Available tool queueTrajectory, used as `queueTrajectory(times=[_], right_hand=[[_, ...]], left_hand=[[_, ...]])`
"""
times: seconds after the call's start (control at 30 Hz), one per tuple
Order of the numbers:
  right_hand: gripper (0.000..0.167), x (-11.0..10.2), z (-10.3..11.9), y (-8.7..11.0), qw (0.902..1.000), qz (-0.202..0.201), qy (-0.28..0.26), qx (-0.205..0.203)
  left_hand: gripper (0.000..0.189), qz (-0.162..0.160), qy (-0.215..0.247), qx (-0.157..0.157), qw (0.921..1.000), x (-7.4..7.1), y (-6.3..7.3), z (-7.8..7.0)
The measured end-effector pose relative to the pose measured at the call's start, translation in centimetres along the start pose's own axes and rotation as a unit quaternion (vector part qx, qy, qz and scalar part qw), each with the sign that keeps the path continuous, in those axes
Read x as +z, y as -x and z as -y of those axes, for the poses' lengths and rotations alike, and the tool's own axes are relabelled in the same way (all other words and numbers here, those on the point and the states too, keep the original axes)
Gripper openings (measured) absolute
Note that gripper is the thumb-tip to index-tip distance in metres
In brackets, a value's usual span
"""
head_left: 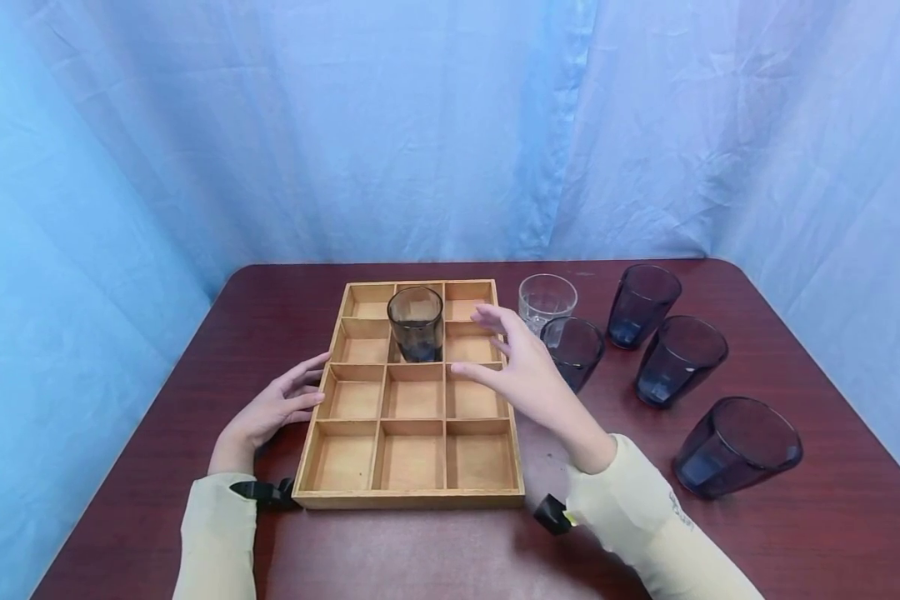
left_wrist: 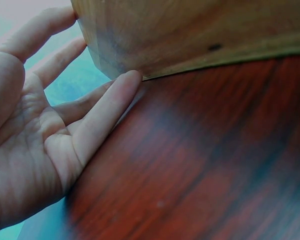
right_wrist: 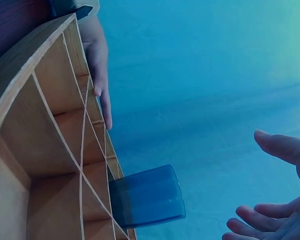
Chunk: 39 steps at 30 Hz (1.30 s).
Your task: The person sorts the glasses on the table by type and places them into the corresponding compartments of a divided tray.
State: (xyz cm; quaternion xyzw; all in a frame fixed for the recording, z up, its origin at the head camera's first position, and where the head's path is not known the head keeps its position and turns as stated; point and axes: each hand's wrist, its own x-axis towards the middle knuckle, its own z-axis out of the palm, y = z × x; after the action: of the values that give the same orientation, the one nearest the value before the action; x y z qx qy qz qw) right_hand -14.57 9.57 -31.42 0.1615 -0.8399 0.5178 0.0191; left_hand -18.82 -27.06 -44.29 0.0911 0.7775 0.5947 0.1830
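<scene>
Left hand first: fingers loosely extended, fingertips touching the left side of the wooden box, not gripping it! And the right hand, fingers spread, nothing in its grasp, hovered over the box's right edge! Just beside those fingers stood the smoky glass, upright in the middle compartment, second row from the back! Out to the right, a clear glass and a dark tumbler sat close to that hand, both partly hidden, while three more tumblers stood farther right on the tabletop. Beyond it all hung pale blue curtains!
</scene>
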Motion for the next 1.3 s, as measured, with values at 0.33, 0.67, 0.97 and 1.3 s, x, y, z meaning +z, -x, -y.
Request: queueTrajectory(times=[0.33,0.67,0.97,1.3], right_hand=[[0.074,-1.9,-0.9,1.1,0.9997,-0.025,0.005,0.003],[0.071,-4.4,-2.1,2.2,0.9986,-0.048,0.011,0.020],[0.068,-6.4,-3.2,3.0,0.9952,-0.092,0.031,0.017],[0.064,-6.6,-5.1,3.2,0.9875,-0.156,0.020,0.001]], left_hand=[[0.071,-0.002,0.000,0.000,1.0000,0.0,0.0,0.0],[0.071,-0.006,-0.002,-0.004,1.0000,-0.1,0.4,-0.4],[0.069,-0.007,-0.005,0.002,1.0000,-0.1,0.3,-0.2],[0.069,-0.005,-0.001,0.003,1.0000,-0.2,0.3,0.0]])
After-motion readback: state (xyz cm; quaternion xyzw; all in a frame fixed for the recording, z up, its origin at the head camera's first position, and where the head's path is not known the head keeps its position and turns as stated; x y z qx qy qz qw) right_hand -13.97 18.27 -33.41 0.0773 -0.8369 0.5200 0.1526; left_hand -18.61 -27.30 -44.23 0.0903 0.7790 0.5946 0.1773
